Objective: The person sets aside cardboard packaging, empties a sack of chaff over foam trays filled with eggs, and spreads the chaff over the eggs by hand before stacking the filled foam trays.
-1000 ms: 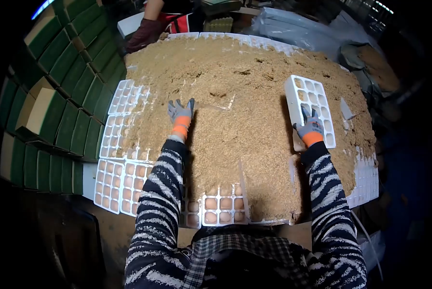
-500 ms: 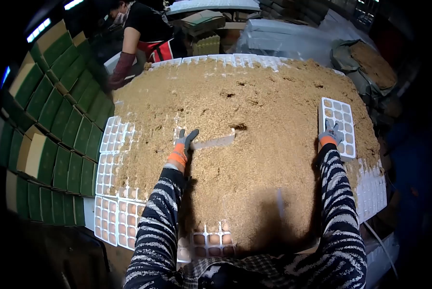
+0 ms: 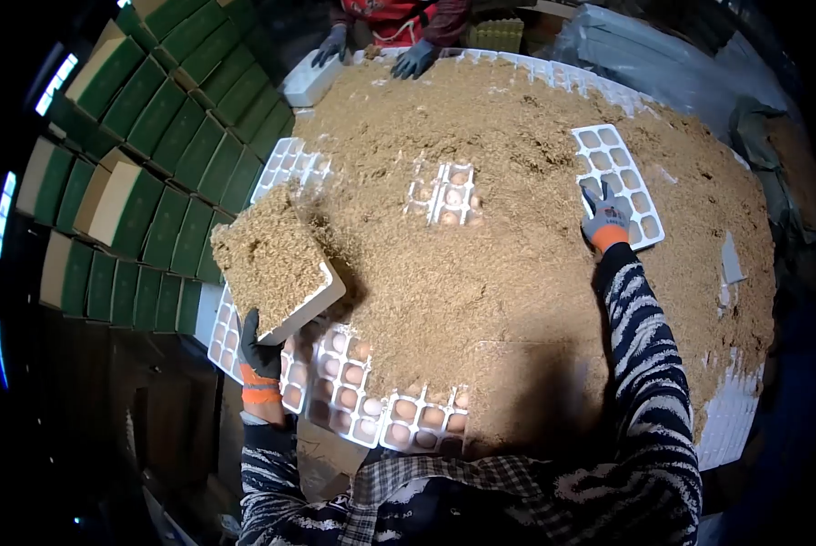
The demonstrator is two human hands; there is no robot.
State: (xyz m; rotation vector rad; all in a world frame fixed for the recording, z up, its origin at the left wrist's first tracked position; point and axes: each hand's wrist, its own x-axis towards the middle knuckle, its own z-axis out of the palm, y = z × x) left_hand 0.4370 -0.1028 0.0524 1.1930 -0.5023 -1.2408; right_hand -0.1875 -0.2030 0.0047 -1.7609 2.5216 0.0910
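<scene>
My left hand (image 3: pixel 261 364), in a grey glove with an orange cuff, grips the near edge of a white foam box (image 3: pixel 309 307) heaped with brown husks (image 3: pixel 271 259). The box is tilted and raised above the left side of the table; my fingers beneath it are partly hidden. At the right, my gloved right hand (image 3: pixel 607 217) rests with fingers spread on a white foam egg tray (image 3: pixel 633 198) lying on the husks. Its cells look brownish; their contents are hard to make out. Egg trays (image 3: pixel 346 387) with brown and pale eggs show near the front edge.
Loose husks (image 3: pixel 481 291) cover most of the table, with eggs partly bared in a tray (image 3: pixel 451 196). Green cartons (image 3: pixel 144 200) are stacked at left. Opposite, a co-worker's gloved hands (image 3: pixel 415 59) are by a white box (image 3: pixel 312 84). White trays (image 3: pixel 731 419) are stacked at right.
My left hand has moved from the husks left and nearer and now holds the husk-filled box. The right-hand tray now lies flatter. The co-worker has moved to the table's far edge.
</scene>
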